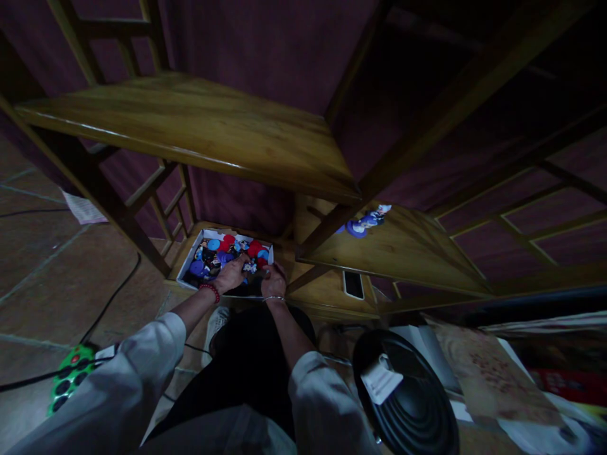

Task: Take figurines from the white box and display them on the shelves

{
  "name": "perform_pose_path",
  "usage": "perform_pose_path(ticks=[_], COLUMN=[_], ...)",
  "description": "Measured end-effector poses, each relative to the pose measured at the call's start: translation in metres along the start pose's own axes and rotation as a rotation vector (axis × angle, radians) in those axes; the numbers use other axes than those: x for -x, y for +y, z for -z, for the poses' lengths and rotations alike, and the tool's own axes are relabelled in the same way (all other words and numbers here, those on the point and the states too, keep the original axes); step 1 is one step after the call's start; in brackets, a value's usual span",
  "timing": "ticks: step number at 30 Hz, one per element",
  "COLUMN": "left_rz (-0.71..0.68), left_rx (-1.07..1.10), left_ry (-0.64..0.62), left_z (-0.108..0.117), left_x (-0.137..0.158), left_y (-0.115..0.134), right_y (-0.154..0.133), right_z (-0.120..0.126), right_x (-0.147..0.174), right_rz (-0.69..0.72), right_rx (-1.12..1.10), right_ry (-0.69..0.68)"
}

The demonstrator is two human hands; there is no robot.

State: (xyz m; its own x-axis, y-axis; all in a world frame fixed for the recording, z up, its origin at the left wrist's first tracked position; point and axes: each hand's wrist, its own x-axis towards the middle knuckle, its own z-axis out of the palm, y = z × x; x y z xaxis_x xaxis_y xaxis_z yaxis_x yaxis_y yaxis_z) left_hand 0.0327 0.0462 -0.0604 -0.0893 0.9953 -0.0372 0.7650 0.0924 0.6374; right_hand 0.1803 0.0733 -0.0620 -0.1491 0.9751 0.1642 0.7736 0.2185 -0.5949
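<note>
A shallow white-walled box (186, 268) sits on the low wooden shelf in front of me, filled with small figurines on red, blue and purple round bases. My left hand (231, 273), with a red bead bracelet at the wrist, reaches in over the box's front side. Its fingers are bent among the figurines; what they pinch is too dim to make out. Beside its fingertips is a white-and-blue figurine (250, 268). At the box's right end, my right hand (274, 281), wearing a thin bangle, has its fingers curled over the wall.
Another figurine (367, 221) with a purple base lies on the raised shelf (403, 249) to the right. Below it rests a phone (353, 284). A wooden shelf board (190, 120) overhangs the box. A black round stool (408, 398) stands right; a green controller-like object (71, 378) and cables lie left.
</note>
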Motion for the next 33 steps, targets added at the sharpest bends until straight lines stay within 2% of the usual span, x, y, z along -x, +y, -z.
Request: perform_pose_path(ticks=[3,8,11,18,23,26,29,33], left_rz=[-0.008,-0.051,-0.091,-0.186,-0.241,-0.26,-0.257,-0.241], left_rx=[-0.014,-0.008,0.022,0.046,0.043,0.05,0.054,0.043], left_ry=[-0.046,-0.096,-0.116,-0.161,-0.132,-0.11,-0.102,-0.08], left_z=[-0.001,-0.001,-0.002,0.0,-0.002,-0.005,-0.007,-0.006], left_x=[0.001,0.002,0.002,0.004,0.005,0.004,0.004,0.002], left_y=[0.0,0.0,0.0,0.006,0.006,0.003,0.001,0.002], right_y=[-0.004,-0.013,-0.018,-0.029,-0.034,-0.034,-0.032,-0.03], right_z=[0.003,0.011,0.014,0.02,0.022,0.021,0.02,0.019], right_x=[-0.001,-0.003,-0.003,-0.001,-0.001,-0.004,-0.006,-0.006], right_rz=[-0.009,-0.031,-0.058,-0.069,0.081,0.175,0.195,0.177], right_rx=[0.08,0.267,0.34,0.458,0.476,0.471,0.466,0.429], right_ry=[-0.088,-0.343,-0.433,-0.437,-0.433,-0.511,-0.56,-0.478])
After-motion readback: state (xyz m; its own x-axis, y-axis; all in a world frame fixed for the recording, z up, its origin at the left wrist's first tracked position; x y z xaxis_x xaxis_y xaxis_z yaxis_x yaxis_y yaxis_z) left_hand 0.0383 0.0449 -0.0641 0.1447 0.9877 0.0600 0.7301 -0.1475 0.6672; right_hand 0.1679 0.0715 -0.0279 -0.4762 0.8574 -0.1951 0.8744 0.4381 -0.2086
